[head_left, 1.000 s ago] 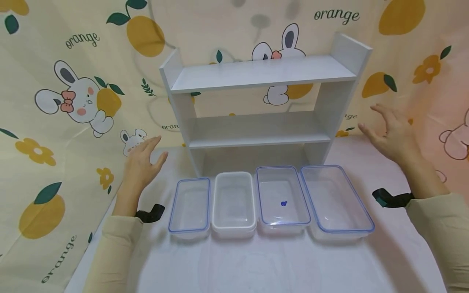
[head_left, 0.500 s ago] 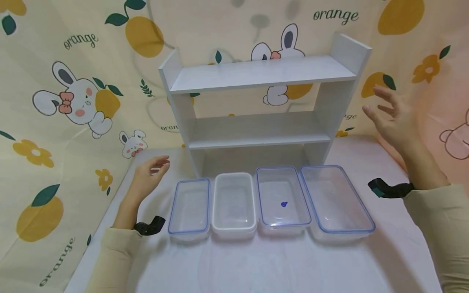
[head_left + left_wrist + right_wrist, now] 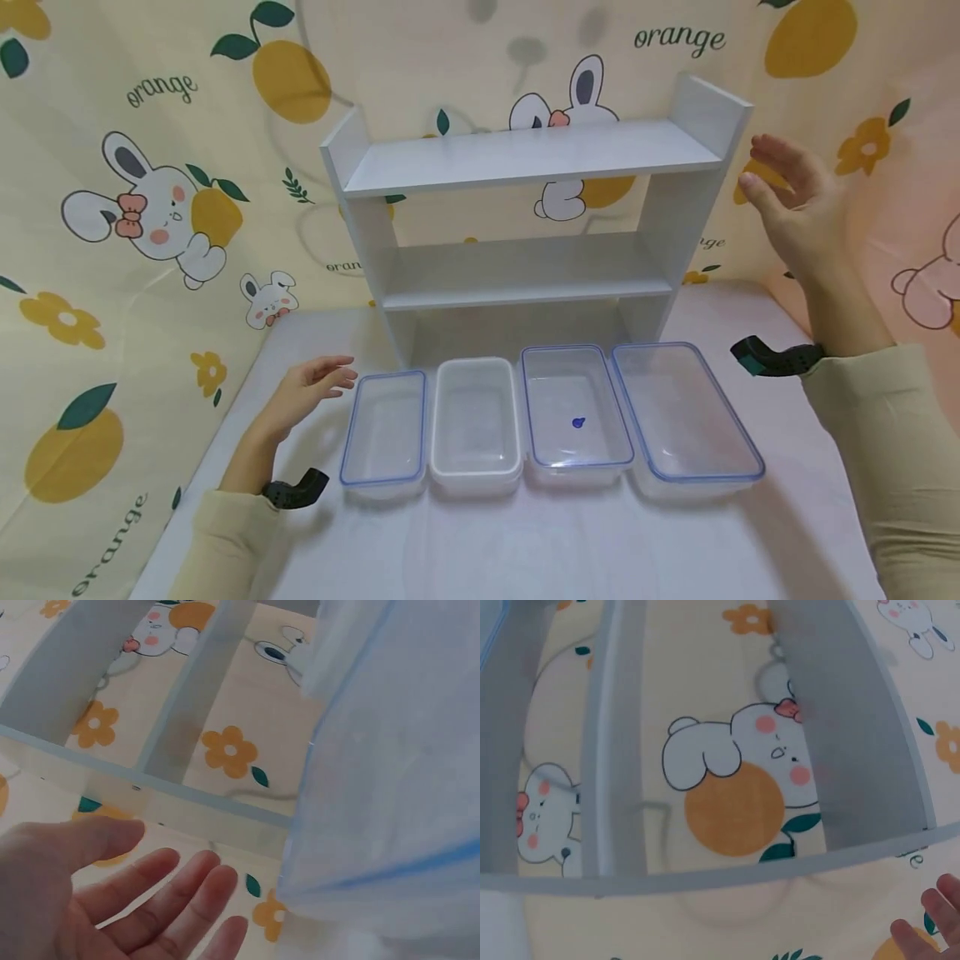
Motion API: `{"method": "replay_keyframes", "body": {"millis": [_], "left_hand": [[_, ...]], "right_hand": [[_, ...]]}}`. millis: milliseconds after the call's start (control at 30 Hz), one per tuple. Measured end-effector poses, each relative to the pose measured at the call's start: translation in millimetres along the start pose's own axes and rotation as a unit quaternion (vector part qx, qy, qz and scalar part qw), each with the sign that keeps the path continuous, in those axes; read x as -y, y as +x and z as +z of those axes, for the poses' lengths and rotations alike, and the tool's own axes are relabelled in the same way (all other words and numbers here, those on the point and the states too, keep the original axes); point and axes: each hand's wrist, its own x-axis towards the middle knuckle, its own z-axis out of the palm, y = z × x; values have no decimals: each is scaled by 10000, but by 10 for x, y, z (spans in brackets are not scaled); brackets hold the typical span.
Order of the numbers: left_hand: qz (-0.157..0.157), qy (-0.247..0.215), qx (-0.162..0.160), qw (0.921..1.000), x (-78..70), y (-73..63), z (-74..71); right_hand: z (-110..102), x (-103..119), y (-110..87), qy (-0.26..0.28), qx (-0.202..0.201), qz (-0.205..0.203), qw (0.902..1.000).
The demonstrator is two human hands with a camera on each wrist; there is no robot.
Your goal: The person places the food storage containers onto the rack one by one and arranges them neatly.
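Note:
My left hand (image 3: 303,396) hovers near the top left corner of the leftmost blue-rimmed plastic container (image 3: 385,429), fingers relaxed and holding nothing. In the left wrist view that hand (image 3: 157,900) has its fingers spread beside a large blurred, blue-edged container (image 3: 397,772). My right hand (image 3: 802,208) is raised in the air to the right of the white shelf (image 3: 525,158), its fingers loosely bent around nothing. Only the fingertips (image 3: 941,900) of it enter the right wrist view, beyond the shelf's side edge.
Beside the leftmost container stand a white-rimmed container (image 3: 476,417), a blue-rimmed one with a small blue mark (image 3: 577,392), and a larger blue-rimmed one (image 3: 690,412). They line up in front of the shelf on a white tablecloth (image 3: 510,542). A printed curtain (image 3: 187,333) hangs behind.
My left hand has lowered toward the leftmost container. My right hand has risen beside the shelf, its fingers bending more. The containers stay in place; the head view has shifted slightly.

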Motion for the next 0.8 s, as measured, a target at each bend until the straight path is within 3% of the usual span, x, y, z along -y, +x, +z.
{"method": "replay_keyframes", "body": {"millis": [133, 300, 533, 800], "left_hand": [[-239, -104, 214, 9994, 87, -13, 21], [-529, -227, 428, 9974, 170, -9, 39], [-1015, -411, 459, 9929, 268, -1, 60], [-1440, -550, 703, 9856, 398, -36, 83]], "right_hand": [[72, 54, 96, 874, -236, 104, 9958], [145, 101, 176, 2284, -398, 45, 9727], [198, 117, 289, 2882, -396, 45, 9567], [303, 89, 383, 3682, -56, -480, 9285]]}}
